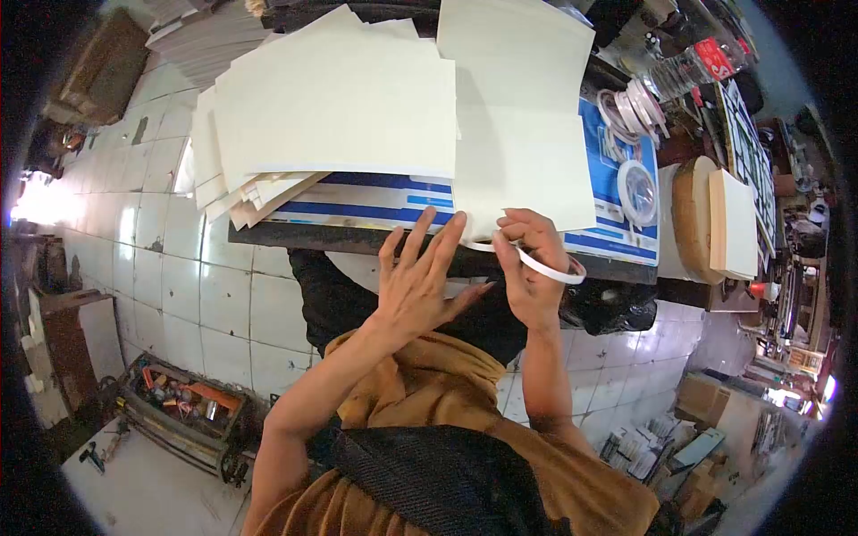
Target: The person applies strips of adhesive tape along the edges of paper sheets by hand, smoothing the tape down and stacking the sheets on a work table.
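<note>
Head view, over the work: a dark-edged table stretches across in front of the seated person, with a blue-and-white printed sheet spread on it. To the left, a loose stack of cream sheets overhangs the table's near edge; just right of it lies the cream sheet being worked, its near end by the fingers. More tape rolls sit on the right, near a plastic bottle.

From where I stand, the step looks like laying narrow tape along that near end. The next move seems to call for keeping the strip straight and the paper flat.

The left hand is open, fingers spread, fingertips at the sheet's near left corner; whether they press it I can't tell. The right hand is curled round a white tape roll, thumb and forefinger near the sheet's edge. Between the hands runs a short white strip.
</note>
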{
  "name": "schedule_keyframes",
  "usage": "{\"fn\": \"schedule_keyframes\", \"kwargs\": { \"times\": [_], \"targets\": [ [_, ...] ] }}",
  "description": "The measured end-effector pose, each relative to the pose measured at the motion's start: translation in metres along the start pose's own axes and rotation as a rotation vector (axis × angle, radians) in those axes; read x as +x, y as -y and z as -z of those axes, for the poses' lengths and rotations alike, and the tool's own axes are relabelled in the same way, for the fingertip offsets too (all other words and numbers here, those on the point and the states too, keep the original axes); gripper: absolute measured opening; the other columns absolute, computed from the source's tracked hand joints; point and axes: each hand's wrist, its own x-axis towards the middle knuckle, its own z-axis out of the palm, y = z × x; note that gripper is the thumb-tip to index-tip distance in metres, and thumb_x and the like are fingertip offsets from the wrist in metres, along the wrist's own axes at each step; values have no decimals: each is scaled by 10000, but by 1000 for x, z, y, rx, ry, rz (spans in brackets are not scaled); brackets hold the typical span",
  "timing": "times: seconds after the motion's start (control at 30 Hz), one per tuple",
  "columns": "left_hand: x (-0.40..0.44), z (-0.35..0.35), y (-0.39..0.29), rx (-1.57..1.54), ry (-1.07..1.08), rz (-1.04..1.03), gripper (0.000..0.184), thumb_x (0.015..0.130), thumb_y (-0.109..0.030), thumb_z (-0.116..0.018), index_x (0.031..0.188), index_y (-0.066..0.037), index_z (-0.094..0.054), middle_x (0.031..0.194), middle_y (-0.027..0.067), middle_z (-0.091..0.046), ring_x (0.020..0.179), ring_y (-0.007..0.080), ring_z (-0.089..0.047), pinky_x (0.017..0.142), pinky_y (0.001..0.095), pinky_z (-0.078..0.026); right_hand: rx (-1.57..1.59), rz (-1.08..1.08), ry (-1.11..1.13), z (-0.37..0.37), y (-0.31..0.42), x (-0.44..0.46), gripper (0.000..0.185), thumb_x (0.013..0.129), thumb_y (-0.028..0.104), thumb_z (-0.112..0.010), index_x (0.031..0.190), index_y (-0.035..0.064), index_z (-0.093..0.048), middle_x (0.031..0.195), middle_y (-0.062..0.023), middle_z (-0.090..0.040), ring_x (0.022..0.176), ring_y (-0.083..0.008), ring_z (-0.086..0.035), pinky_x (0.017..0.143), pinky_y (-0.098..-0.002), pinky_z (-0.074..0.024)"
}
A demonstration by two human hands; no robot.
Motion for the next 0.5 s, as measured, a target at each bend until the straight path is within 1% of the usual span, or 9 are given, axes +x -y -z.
{"fn": "schedule_keyframes", "kwargs": {
  "times": [0.03, 0.07, 0.1, 0.17, 0.2, 0.4, 0.5],
  "targets": [
    [0, -1, 0, -14, -15, 2, 952, 762, -461, -819, 1484, -43, -360, 1530, 33, -458, 1454, 309, -337, 1148, 489, -189, -18, 43, 16, 0, 0, 2, 228, 870, 5, -706, 1094, 22, -664, 1015, -82, -711, 771, -154, -630, 730, -297, -470],
    [-1, -3, 1, -26, -31, 3, 944, 760, -463, -820, 1477, -46, -369, 1534, 29, -454, 1455, 307, -337, 1148, 489, -191, -99, 0, 17, -1, 0, 3, 267, 866, 5, -701, 1127, 47, -663, 924, -49, -690, 756, -159, -616, 727, -309, -458],
    [-1, -5, 2, -37, -46, 3, 936, 758, -466, -821, 1469, -49, -377, 1537, 25, -450, 1455, 305, -337, 1148, 489, -193, -166, 0, 20, 0, -1, 3, 284, 864, 6, -700, 1140, 55, -661, 897, -42, -679, 752, -163, -613, 725, -316, -452],
    [-1, -6, 4, 3, -39, -5, 922, 792, -490, -793, 1480, -55, -359, 1534, 26, -459, 1429, 279, -388, 1151, 463, -202, -296, 1, 29, 3, -4, 5, 316, 860, 7, -697, 1167, 71, -658, 844, -28, -655, 746, -171, -608, 721, -330, -441],
    [-2, -6, 4, 24, -36, -6, 916, 809, -502, -778, 1485, -58, -349, 1533, 27, -464, 1417, 266, -414, 1152, 450, -207, -282, -2, 22, 2, -4, 5, 316, 859, 15, -698, 1167, 73, -656, 831, -23, -646, 759, -181, -608, 728, -339, -424],
    [-2, -5, 4, 28, -21, 2, 818, 808, -482, -782, 1410, -71, -412, 1524, 16, -483, 1413, 261, -426, 1155, 444, -208, -327, -12, 26, 5, -6, 4, 316, 863, 46, -708, 1170, 103, -661, 843, -13, -655, 769, -171, -609, 757, -340, -412],
    [-1, -6, 4, -43, -43, 14, 812, 751, -454, -840, 1364, -71, -471, 1520, -3, -495, 1460, 279, -350, 1153, 475, -203, -290, -58, 37, 6, -7, 3, 313, 862, 53, -711, 1164, 118, -666, 845, -4, -658, 763, -161, -607, 752, -341, -406]
  ]
}}
